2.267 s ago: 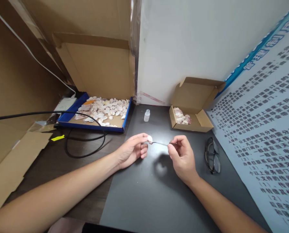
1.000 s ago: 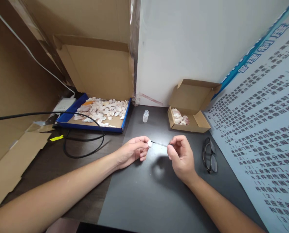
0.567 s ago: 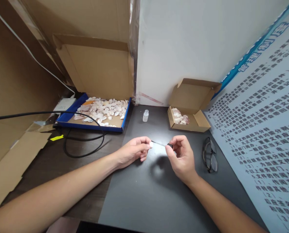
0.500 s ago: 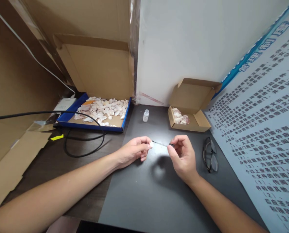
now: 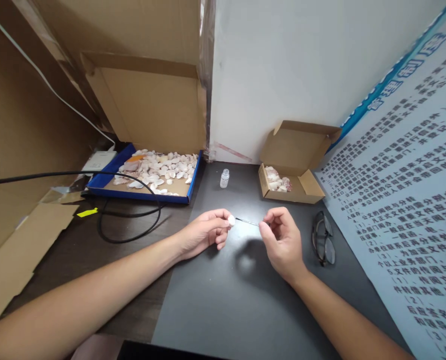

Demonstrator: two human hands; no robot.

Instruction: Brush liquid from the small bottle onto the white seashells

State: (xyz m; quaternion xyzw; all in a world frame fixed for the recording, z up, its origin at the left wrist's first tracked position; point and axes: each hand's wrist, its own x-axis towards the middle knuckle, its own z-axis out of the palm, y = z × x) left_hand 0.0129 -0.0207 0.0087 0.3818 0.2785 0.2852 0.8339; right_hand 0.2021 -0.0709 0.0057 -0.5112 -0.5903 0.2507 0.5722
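Observation:
My left hand pinches a small white shell between thumb and fingertips. My right hand is closed on the end of a thin brush, whose dark tip points left at the shell, with a narrow gap between them. Behind my hands a small open glass bottle stands upright on the grey mat. Shells lie spread in a blue-edged box at the back left. More shells fill the left part of a small cardboard box at the back right.
Eyeglasses rest on the mat right of my right hand. A black cable loops over the table at the left, beside a yellow tag. A white device sits behind it. Cardboard and a printed sheet flank the workspace.
The brush tip has come slightly away from the shell. The shell has turned a little and shows more between my left fingertips. Both hands have otherwise stayed nearly in place.

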